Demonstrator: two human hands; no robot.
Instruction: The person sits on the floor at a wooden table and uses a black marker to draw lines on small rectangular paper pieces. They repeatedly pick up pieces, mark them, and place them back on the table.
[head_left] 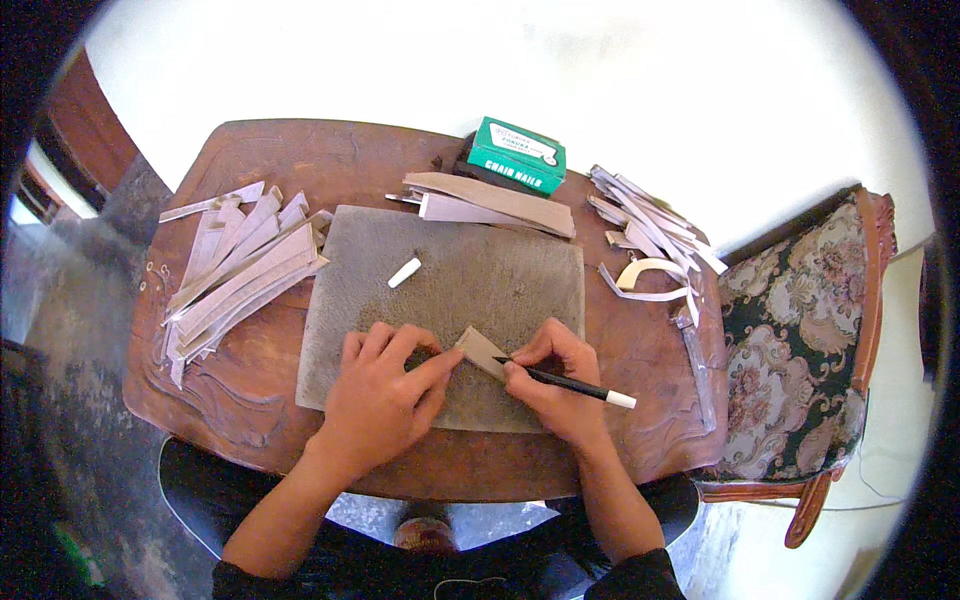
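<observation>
A small tan strip (483, 352) was over the front half of a grey board (350, 250), which lay on a carved brown desk (225, 160). The right hand (555, 375), above the board's front right part, had its fingers closed around a black pen (570, 384), the tip meeting the strip and the white end pointing toward the board's right side. The left hand (385, 395), above the board's front left part, touched the strip's left end with its fingertips; whether they pinched it or only pressed it, I could not tell. A white pen cap (404, 272) lay on the board, left of its middle. Left of the board was a heap of pale strips (245, 275); along its back edge lay wider strips (500, 205), with a green box (517, 155) behind. Right of the board were thin strips (640, 215) and a curved yellowish piece (655, 270), and farther right stood a flowered chair (790, 340).
</observation>
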